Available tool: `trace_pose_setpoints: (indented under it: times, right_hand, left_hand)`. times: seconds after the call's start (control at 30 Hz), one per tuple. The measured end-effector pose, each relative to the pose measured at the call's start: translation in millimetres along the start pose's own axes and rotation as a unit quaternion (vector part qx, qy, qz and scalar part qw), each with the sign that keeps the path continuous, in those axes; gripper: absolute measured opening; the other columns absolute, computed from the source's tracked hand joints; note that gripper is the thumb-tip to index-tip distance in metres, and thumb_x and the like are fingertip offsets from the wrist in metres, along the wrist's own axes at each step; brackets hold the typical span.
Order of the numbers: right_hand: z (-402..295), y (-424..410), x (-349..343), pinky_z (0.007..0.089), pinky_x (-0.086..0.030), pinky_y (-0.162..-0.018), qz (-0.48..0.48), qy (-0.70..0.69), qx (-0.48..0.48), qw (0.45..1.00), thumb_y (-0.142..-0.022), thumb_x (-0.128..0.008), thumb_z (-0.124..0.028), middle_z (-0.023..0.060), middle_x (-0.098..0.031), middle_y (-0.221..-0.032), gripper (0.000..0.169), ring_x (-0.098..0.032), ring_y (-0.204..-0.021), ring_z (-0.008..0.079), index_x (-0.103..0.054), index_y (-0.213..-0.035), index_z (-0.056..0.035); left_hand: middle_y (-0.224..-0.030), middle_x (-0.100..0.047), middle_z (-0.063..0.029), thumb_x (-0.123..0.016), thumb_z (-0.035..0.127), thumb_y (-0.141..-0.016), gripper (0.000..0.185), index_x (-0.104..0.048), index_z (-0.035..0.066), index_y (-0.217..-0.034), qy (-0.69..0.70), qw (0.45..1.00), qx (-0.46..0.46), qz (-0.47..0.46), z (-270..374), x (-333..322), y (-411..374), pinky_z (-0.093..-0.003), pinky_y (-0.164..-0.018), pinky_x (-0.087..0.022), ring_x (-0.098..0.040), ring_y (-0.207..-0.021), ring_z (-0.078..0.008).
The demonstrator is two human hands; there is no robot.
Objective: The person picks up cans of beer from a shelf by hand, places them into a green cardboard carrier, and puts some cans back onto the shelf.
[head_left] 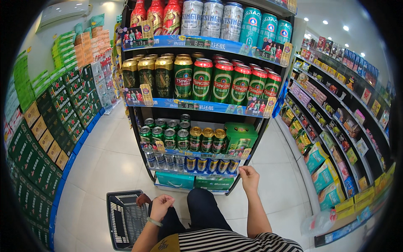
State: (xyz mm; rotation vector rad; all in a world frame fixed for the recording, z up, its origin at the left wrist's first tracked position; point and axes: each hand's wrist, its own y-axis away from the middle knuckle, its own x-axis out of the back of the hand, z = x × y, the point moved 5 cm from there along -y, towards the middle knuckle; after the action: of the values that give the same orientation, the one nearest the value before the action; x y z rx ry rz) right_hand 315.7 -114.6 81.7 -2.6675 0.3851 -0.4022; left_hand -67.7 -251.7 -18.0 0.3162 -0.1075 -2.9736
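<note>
My left hand (161, 204), with a pale bangle at its wrist, is held over my knee beside a grey plastic shopping basket (108, 208). Its fingers curl, and I see nothing in them. My right hand (249, 176) hovers by the right end of the lowest can shelf, thumb and forefinger close together; no object shows in it. Blue-and-gold cans (212, 165) and silver-blue cans (160, 161) line that shelf. Above them are small green cans (170, 138), gold-topped cans (207, 140) and a green carton multipack (241, 132). Higher up stand tall Tsingtao cans (202, 78).
Stacked Heineken cartons (67, 110) and other beer cases fill the left side. On the right, a long shelf of packaged goods (333, 116) curves past, with a large clear plastic bottle (319, 220) near its lower end. Two boxes (174, 180) (214, 183) lie on the bottom shelf.
</note>
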Motion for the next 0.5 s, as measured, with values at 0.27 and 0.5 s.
trace_pose_setpoints:
  times: [0.27, 0.5]
  right_hand:
    - [-27, -19, -30, 0.023, -0.043, -0.059, 0.01, -0.086, 0.003, 0.996, -0.088, -0.074, -0.008, -0.0013, -0.06, -0.073, 0.013, -0.052, -0.065, 0.0055, -0.067, -0.081, 0.0]
    - [-73, -78, -92, 0.0265, -0.037, -0.053, 0.068, -0.081, 0.161, 0.981, -0.085, -0.075, -0.003, 0.0024, -0.053, -0.065, 0.024, -0.046, -0.056, 0.0113, -0.056, -0.07, -0.0024]
  left_hand:
    - [-0.068, -0.058, 0.0066, -0.077, 0.016, -0.088, 0.017, -0.069, 0.001, -0.084, -0.093, 0.995, 0.026, 0.028, -18, -25, 5, -0.0201, -0.056, -0.039, -0.048, -0.062, -0.0021]
    - [-0.066, -0.061, 0.0046, -0.078, 0.016, -0.088, 0.018, -0.07, 0.002, -0.081, -0.055, 0.99, 0.128, 0.008, -20, -30, -53, -0.0211, -0.054, -0.038, -0.048, -0.058, -0.0032]
